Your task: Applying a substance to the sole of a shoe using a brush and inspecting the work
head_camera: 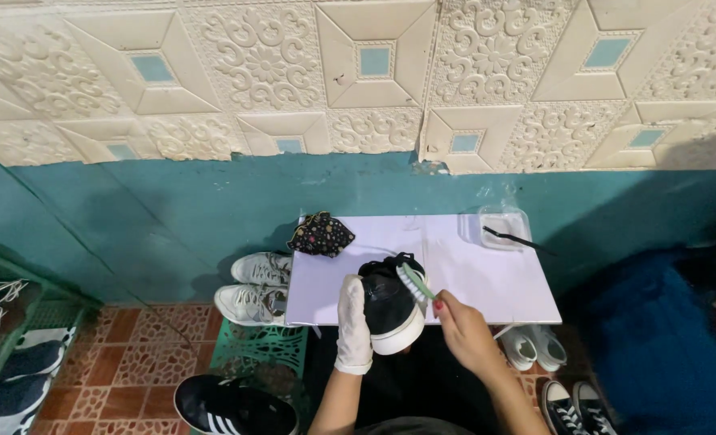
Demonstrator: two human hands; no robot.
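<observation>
Over the white table (487,282), gloved left hand (352,322) grips a black shoe (390,306), right hand (463,326) clasps a green brush (414,282).

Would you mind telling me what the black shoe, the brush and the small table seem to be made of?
Black shoe: likely canvas or suede, matte upper, smooth white rubber-looking sole. Brush: apparently plastic, pale green handle, white bristles. Table: smooth white board, possibly laminate or plastic; unclear. Left hand wears a thin whitish glove.
</observation>
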